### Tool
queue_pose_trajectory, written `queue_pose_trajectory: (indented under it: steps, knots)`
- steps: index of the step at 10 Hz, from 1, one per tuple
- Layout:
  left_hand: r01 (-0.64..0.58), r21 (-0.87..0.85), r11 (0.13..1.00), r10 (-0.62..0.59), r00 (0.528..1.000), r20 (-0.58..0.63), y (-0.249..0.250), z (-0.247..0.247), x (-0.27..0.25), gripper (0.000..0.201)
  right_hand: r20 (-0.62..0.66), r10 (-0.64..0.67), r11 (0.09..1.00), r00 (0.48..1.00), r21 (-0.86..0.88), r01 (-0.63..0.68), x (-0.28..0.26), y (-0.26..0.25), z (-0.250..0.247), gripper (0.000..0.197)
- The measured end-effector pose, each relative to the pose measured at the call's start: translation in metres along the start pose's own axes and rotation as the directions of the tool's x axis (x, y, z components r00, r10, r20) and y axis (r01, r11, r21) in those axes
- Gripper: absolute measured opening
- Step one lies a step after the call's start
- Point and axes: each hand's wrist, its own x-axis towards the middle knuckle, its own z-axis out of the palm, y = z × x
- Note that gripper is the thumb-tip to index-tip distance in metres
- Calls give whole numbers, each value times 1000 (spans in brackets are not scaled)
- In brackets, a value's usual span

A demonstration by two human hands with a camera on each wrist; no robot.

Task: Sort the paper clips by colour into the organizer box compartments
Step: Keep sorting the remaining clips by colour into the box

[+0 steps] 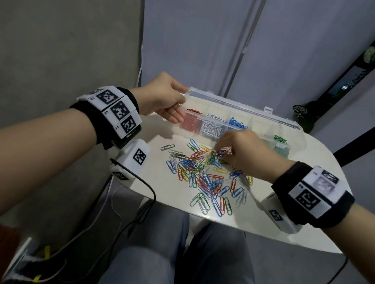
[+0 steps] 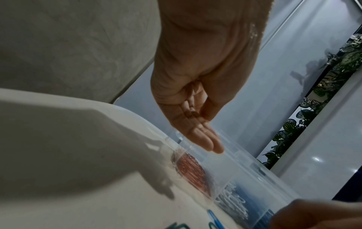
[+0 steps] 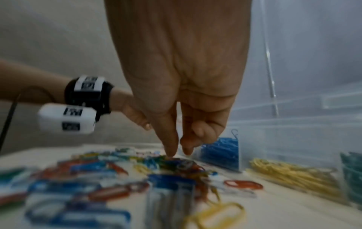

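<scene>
A clear organizer box (image 1: 285, 128) lies along the far side of the white table, its lid open behind it. Its compartments hold red clips (image 1: 190, 123), white clips (image 1: 211, 128), blue clips (image 1: 237, 123), yellow clips (image 3: 290, 172) and green clips (image 1: 280, 144). A mixed pile of paper clips (image 1: 203, 177) lies in front of it. My left hand (image 1: 180, 103) holds the box's left end, thumb on the lid corner, fingers (image 2: 213, 144) on the rim. My right hand (image 1: 222, 150) reaches down onto the pile's far edge. Its thumb and forefinger tips (image 3: 170, 152) are slightly apart with no clip between them.
The small white table (image 1: 307, 180) has a rounded near edge just above my lap. A black cable (image 1: 147, 191) hangs off its left corner. A leafy plant (image 1: 303, 113) stands behind the box at the right. Grey walls close in at left and back.
</scene>
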Motion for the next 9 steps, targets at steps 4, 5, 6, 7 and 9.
queue_pose_trajectory:
  steps: [4, 5, 6, 7, 9]
  knots:
    - [3, -4, 1000, -3, 1000, -5, 0, 0, 1, 45, -43, 179, 956, 983, 242, -164, -5, 13, -11, 8]
    - [1, -2, 1000, -1, 1000, -4, 0, 0, 1, 46, -47, 237, 883, 970, 427, -195, -8, 13, -16, 11]
    - [1, -1, 1000, -1, 1000, -7, -1, -1, 2, 47, 15, 213, 833, 977, 519, -190, -10, 4, -18, 11]
    - [1, 1, 1000, -1, 1000, -8, -1, -1, 2, 46, 112, 196, 841, 974, 492, -226, -7, -5, -13, 13]
    - [1, 10, 1000, -1, 1000, -6, 0, 0, 2, 46, 119, 226, 901, 967, 350, -254, -2, -11, 2, 12]
